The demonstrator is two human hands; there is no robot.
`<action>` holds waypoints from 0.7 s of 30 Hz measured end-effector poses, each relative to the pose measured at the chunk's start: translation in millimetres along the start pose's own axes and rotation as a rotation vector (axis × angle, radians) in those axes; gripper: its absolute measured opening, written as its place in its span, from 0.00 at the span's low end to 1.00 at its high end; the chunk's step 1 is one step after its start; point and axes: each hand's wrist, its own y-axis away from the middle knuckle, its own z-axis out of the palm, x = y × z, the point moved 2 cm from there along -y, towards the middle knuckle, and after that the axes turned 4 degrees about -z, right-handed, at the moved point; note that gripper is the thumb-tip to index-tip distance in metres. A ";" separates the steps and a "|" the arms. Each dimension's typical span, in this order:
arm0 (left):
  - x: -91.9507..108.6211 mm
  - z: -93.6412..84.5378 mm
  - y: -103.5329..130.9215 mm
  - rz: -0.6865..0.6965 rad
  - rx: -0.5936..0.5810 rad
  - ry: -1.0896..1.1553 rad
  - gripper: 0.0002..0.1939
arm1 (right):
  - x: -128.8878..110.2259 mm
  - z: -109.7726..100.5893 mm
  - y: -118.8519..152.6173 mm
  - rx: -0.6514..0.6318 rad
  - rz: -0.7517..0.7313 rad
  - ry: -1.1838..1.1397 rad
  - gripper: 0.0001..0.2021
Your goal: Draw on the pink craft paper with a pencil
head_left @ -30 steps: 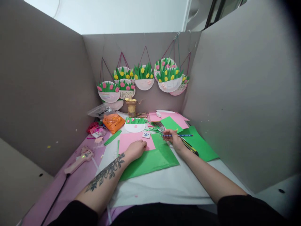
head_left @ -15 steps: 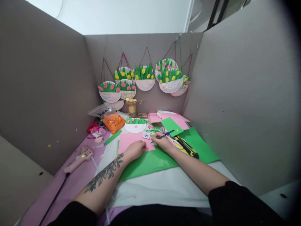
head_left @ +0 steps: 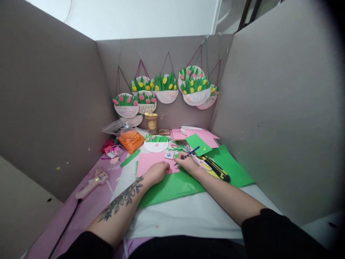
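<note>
My right hand point(head_left: 186, 162) is closed around a dark blue pencil point(head_left: 193, 151), its tip low over the right part of a sheet of pink paper point(head_left: 147, 162). On the same sheet rests my left hand point(head_left: 159, 170), fingers curled under; whatever is beneath them is hidden. Between and just beyond both hands lies a small white tile with a blue mark point(head_left: 169, 155). The pink sheet lies on a large green sheet point(head_left: 167, 190). Behind it sits a half-round white plate with green paper grass and pink flowers point(head_left: 156, 145).
Right of my right hand lie white-handled scissors point(head_left: 205, 164) and a yellow-black utility knife point(head_left: 217, 168). A pink glue gun point(head_left: 93, 185) with a cord is at left, near an orange packet point(head_left: 131, 141). Paper-plate flower baskets point(head_left: 166, 95) hang on the back panel. Grey panels point(head_left: 280, 108) flank the table.
The whole view shifts slightly. Both hands keep nearly the same place on the pink paper, the pencil still in my right hand.
</note>
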 end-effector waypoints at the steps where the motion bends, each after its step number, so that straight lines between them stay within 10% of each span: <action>1: -0.4 0.7 -0.2 0.002 0.003 0.003 0.11 | 0.4 1.0 1.5 -0.013 0.002 -0.002 0.16; 21: -3.4 3.0 3.4 0.000 -0.007 0.039 0.17 | 2.9 -4.3 2.2 -0.044 -0.054 0.128 0.12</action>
